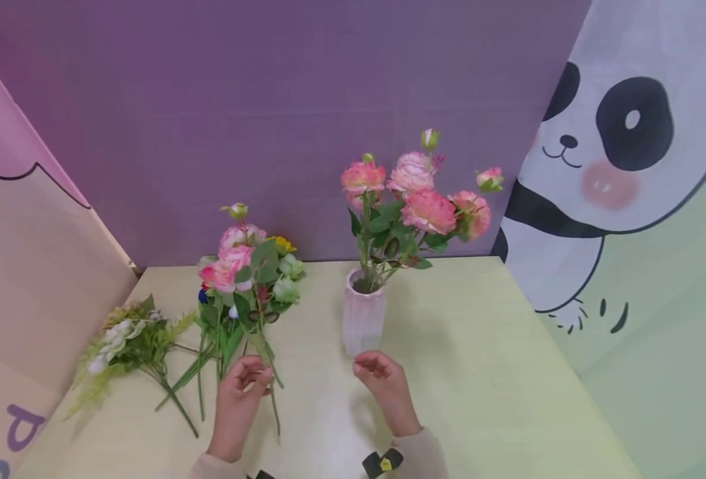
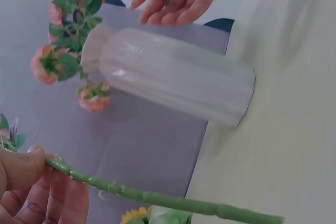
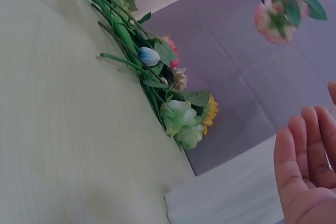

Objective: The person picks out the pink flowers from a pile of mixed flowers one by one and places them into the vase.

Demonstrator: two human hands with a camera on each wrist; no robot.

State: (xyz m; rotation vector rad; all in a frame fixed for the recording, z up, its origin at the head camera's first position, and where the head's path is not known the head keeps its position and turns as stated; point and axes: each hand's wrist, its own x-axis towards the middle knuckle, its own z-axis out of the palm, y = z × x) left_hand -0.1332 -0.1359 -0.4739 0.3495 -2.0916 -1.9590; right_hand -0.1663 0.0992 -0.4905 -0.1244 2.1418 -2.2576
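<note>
My left hand pinches the green stem of a pink artificial flower between thumb and fingers. The stem's lower end hangs free below the hand. To its right stands a ribbed white-pink vase, upright, with several pink flowers on leafy stems in it. My right hand is just in front of the vase's base in the head view, fingers loosely bent and holding nothing. In the right wrist view its fingers appear relaxed, with the vase behind them.
A pile of artificial flowers, with green blooms, a yellow flower and a blue-white tulip, lies behind the left hand. A white-flowered bunch lies farther left on the pale table. A purple wall backs the table.
</note>
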